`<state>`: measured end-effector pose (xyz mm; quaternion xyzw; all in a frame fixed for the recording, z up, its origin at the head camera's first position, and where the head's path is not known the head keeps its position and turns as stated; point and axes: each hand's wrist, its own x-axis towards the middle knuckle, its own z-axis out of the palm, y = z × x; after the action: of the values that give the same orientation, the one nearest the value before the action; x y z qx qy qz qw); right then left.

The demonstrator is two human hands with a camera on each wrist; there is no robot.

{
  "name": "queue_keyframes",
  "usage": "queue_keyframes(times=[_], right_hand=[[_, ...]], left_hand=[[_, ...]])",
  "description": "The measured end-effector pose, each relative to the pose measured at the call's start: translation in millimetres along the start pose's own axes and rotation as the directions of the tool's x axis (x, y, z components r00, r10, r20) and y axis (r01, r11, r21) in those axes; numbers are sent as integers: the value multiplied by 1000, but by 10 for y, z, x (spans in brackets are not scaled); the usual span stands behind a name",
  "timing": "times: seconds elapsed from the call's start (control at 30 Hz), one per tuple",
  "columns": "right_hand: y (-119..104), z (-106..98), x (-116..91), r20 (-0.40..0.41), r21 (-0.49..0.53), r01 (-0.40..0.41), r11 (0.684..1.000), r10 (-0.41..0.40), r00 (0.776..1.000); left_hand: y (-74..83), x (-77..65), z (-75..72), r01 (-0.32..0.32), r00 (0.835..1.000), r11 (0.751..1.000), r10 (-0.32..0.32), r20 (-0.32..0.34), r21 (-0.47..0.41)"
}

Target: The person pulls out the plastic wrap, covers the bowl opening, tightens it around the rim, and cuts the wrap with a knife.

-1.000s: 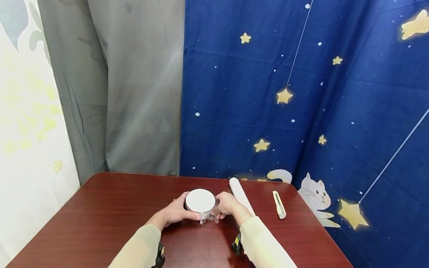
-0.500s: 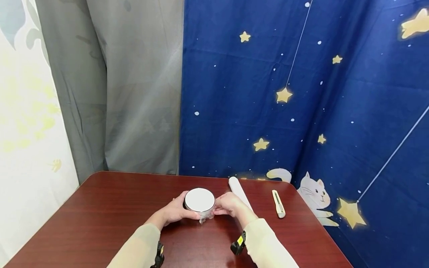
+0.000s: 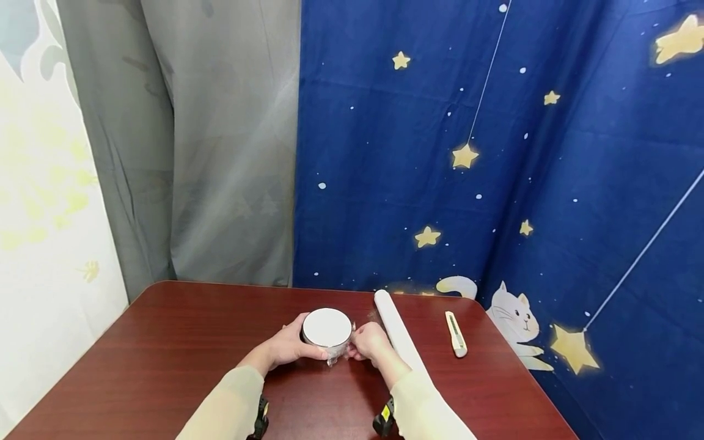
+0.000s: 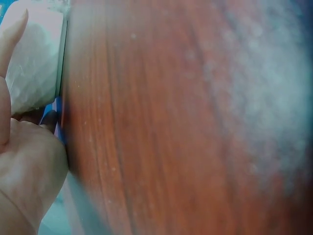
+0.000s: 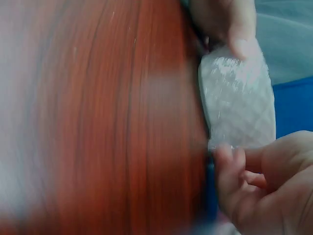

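Note:
A round container (image 3: 327, 328) with a white top and a dark rim stands on the table. Shiny clear film (image 5: 239, 93) covers its pale, diamond-patterned side, and loose crumpled film (image 3: 333, 359) sticks out at its front. My left hand (image 3: 288, 344) grips the container from the left, thumb along the front. On the right side, my right hand (image 3: 371, 341) has curled fingers, with thumb and fingertips pinching film at the container's edge in the right wrist view. A wisp of film shows just behind that hand.
A long white roll (image 3: 401, 333) lies just right of my right hand, partly under the forearm. Farther right is a cream utility knife (image 3: 456, 334). The dark red wooden table (image 3: 209, 330) ends at the curtains (image 3: 385, 153) behind.
My right hand's fingers straightened a little along the container's right side, then curled in again as the wrist turned. The left hand and container have stayed in place.

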<state>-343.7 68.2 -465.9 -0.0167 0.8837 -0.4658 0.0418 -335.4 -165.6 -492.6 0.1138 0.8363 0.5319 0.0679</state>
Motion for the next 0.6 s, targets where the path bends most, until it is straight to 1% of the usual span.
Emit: queue_keyframes(times=[0.03, 0.07, 0.1, 0.13, 0.2, 0.27, 0.3, 0.37, 0.4, 0.43, 0.47, 0.53, 0.6], right_hand=[[8, 7, -8, 37, 57, -8, 998, 6, 999], [12, 11, -16, 82, 127, -32, 991, 22, 996], [10, 8, -24, 122, 184, -44, 982, 21, 992], [6, 1, -31, 158, 210, -40, 977, 6, 987], [-6, -16, -43, 252, 214, -38, 976, -18, 968], [-11, -44, -56, 343, 221, -34, 975, -45, 938], [-7, -54, -61, 377, 235, -32, 971, -61, 924], [11, -64, -74, 410, 256, -18, 967, -92, 908], [24, -64, -78, 409, 259, 0, 966, -110, 906], [34, -60, -84, 391, 251, 31, 967, -131, 911], [39, -53, -91, 360, 217, 76, 973, -152, 921], [30, -39, -106, 279, 80, 175, 981, -190, 941], [11, -26, -109, 218, -48, 218, 975, -203, 955]], left_hand=[[-2, -2, -1, -1, 1000, 1000, 1, 2, 3], [1, -4, -2, -4, 1000, 1000, 4, 3, 6], [2, -4, -2, -7, 1000, 1000, 7, 3, 8], [1, -4, -4, -5, 1000, 1000, 5, 1, 10], [5, -6, -9, -2, 1000, 1000, 2, -3, 6], [8, -6, -8, 4, 1000, 1000, -4, -6, 0], [8, -5, -8, 6, 1000, 1000, -6, -6, -3], [8, -7, -8, 8, 1000, 1000, -8, -2, -13], [6, -6, -7, 9, 1000, 1000, -9, 1, -15], [4, -6, -8, 6, 1000, 1000, -6, 4, -13], [1, -3, -5, 1, 1000, 1000, -1, 6, -10], [-1, -2, -1, -4, 1000, 1000, 4, 5, -3], [0, 2, 1, -11, 1000, 1000, 11, 2, 3]])
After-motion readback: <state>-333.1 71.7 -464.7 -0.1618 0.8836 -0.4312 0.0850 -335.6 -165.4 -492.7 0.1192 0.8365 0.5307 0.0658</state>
